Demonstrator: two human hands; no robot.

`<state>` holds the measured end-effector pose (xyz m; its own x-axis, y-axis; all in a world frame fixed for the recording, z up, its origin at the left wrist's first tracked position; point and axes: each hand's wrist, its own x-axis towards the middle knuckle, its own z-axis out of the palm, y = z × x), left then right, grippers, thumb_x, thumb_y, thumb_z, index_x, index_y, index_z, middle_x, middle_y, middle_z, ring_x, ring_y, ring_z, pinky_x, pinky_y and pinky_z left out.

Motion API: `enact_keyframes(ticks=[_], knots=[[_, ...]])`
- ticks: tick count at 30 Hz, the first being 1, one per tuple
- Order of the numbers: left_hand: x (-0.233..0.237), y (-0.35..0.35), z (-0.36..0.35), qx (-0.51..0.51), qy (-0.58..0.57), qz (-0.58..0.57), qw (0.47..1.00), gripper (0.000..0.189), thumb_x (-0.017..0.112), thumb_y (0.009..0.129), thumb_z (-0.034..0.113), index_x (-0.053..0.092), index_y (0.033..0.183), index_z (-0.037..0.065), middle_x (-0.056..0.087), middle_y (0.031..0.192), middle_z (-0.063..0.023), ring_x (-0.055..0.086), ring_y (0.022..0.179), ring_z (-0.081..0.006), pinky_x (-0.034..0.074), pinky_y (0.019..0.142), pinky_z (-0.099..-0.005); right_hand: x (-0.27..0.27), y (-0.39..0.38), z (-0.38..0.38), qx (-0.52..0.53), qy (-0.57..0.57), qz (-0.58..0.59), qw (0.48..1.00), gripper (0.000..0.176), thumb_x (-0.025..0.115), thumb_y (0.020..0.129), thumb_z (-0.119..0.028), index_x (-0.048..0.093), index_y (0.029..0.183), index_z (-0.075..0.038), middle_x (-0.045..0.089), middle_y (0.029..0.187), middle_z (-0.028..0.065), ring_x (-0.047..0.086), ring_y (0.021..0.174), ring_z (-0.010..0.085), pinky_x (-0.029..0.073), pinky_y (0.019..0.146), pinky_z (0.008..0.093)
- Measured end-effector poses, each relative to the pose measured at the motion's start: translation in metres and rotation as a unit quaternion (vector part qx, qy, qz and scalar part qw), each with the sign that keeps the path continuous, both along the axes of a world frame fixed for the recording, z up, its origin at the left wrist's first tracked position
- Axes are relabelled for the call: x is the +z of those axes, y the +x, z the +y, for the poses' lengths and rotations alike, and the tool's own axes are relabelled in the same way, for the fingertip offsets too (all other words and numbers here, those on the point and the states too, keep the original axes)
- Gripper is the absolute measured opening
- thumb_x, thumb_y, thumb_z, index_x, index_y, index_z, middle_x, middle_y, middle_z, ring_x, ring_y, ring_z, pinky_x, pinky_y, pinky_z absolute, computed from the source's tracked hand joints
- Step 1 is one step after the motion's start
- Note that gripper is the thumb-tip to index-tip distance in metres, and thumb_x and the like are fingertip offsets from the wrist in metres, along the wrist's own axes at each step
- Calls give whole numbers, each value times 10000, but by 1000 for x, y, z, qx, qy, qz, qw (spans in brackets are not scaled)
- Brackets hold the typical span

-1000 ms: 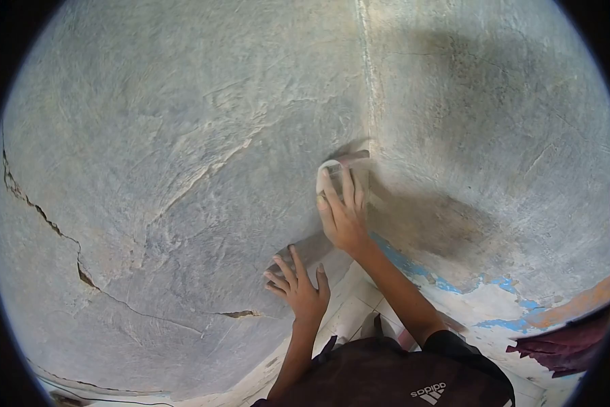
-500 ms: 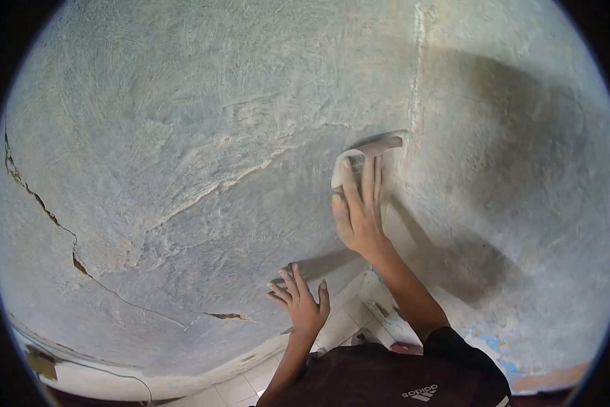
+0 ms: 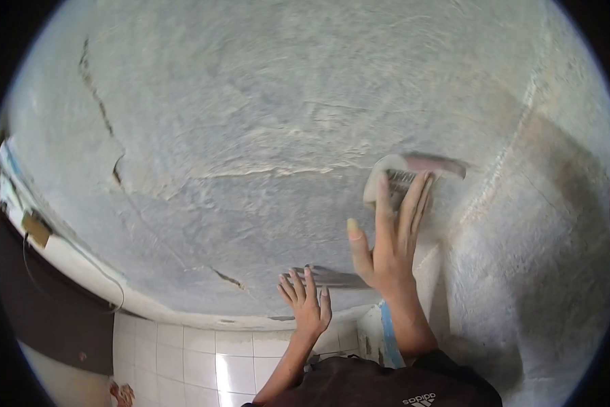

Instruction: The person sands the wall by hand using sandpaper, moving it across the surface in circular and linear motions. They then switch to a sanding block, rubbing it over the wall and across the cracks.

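A sheet of sandpaper (image 3: pixel 401 178), pale on its printed back and reddish-brown along a bent edge, lies against the rough grey wall (image 3: pixel 264 224). My right hand (image 3: pixel 393 237) presses it there with the fingers stretched over it, the thumb apart to the left. Lower down, my left hand (image 3: pixel 307 305) is spread with its fingertips at the wall, holding nothing. A raised ridge of plaster (image 3: pixel 278 171) runs leftward from the sandpaper.
Dark cracks (image 3: pixel 101 112) split the wall at the left, with a shorter crack (image 3: pixel 227 278) lower down. To the right is a wall corner (image 3: pixel 505 159). White floor tiles (image 3: pixel 196 349) lie below, and a thin cable (image 3: pixel 105 275) hangs at the left.
The view has turned, bringing more floor and the left side into sight. My right hand and the sandpaper appear further right in the frame; my left hand stays spread at the wall.
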<state>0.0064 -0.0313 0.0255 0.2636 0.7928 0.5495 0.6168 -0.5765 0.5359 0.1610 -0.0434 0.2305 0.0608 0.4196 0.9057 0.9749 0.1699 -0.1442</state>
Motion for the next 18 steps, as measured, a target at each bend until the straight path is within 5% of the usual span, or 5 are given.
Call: enact_keyframes(ticks=[4, 6, 9, 14, 18], knots=[[8, -10, 7, 39, 44, -16, 998, 651, 467, 971, 272, 246, 1519, -2, 47, 1581, -318, -40, 1444, -537, -31, 1126, -640, -70, -32, 1, 41, -25, -50, 998, 667, 536, 948, -446, 412, 1466, -44, 76, 1531, 398, 94, 1402, 606, 165, 1070, 712], [15, -15, 11, 47, 37, -51, 997, 590, 462, 979, 265, 327, 1503, 30, 73, 1581, -315, -31, 1438, -550, -35, 1120, -649, -88, -48, -5, 92, -144, -22, 985, 684, 556, 939, -452, 411, 1460, -33, 91, 1528, 396, 127, 1394, 603, 174, 1073, 711], [25, -24, 17, 61, 54, -44, 996, 557, 447, 986, 262, 360, 1497, 60, 70, 1584, -310, -32, 1438, -552, -35, 1117, -653, -74, -32, 14, 54, 1, -28, 998, 684, 571, 934, -436, 410, 1456, -23, 120, 1523, 390, 121, 1402, 588, 173, 1082, 698], [53, -54, 28, 59, 68, -55, 994, 524, 444, 984, 241, 402, 1488, 103, 89, 1611, -234, -45, 1444, -539, -31, 1112, -659, 7, -22, 10, -75, 36, -64, 995, 675, 591, 924, -397, 412, 1466, -35, 181, 1532, 344, 195, 1353, 460, 240, 1060, 570], [71, -88, 42, 71, 90, -59, 992, 516, 441, 983, 232, 414, 1487, 128, 94, 1614, -223, -44, 1457, -512, -36, 1113, -652, -43, -63, 15, -29, -11, -92, 995, 546, 602, 918, -364, 535, 1405, -127, 265, 1531, 249, 276, 1223, 371, 275, 1011, 480]])
